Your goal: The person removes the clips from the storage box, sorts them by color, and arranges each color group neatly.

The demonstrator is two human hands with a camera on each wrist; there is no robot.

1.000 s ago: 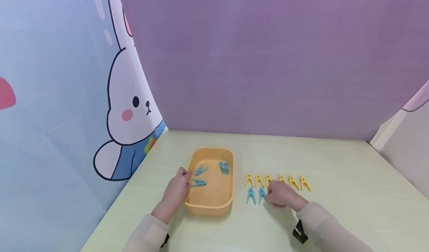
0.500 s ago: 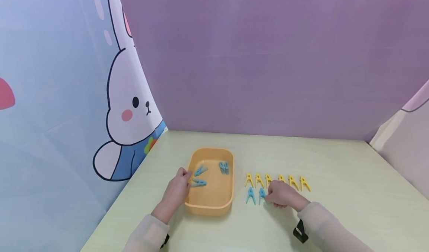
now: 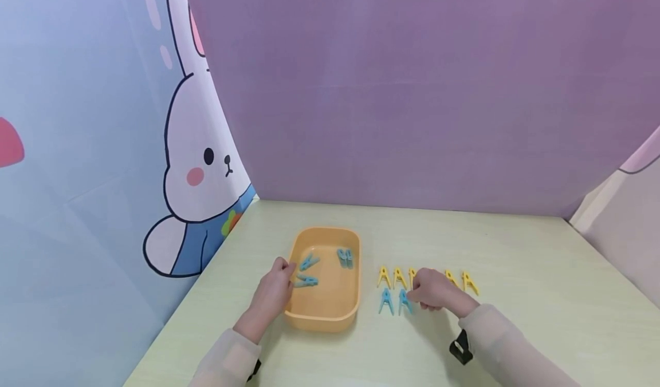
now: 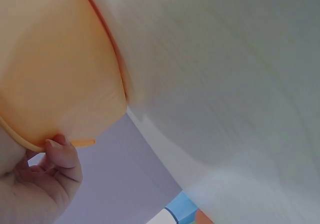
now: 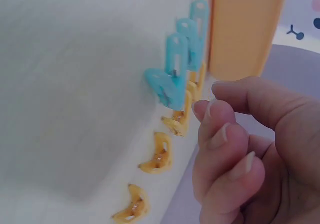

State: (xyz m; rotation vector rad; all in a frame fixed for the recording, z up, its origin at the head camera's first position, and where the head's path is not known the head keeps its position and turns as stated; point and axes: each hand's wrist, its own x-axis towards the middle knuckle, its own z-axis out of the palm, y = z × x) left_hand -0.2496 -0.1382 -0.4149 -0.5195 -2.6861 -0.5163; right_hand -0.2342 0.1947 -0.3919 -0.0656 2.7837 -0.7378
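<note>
An orange tray [image 3: 319, 321] sits on the pale table and holds three blue clothespins [image 3: 306, 281]. My left hand [image 3: 273, 295] grips the tray's left rim; in the left wrist view the thumb [image 4: 62, 156] hooks over the tray's [image 4: 55, 68] edge. To the tray's right a row of yellow clothespins [image 3: 384, 276] lies on the table, with two blue ones [image 3: 385, 301] in front. My right hand [image 3: 433, 294] hovers just right of the second blue pin [image 3: 404, 302]. In the right wrist view its fingers [image 5: 220, 129] are bent, a gap away from that pin [image 5: 170, 78], holding nothing.
Purple backdrop rises behind the table and a rabbit-print curtain [image 3: 196, 169] closes the left side. Bare tabletop [image 3: 541, 295] stretches right of the yellow row. A black strap [image 3: 460, 348] sits on my right wrist.
My right hand has let go of the second blue pin and drifted slightly right and up. The left hand and tray have stayed put.
</note>
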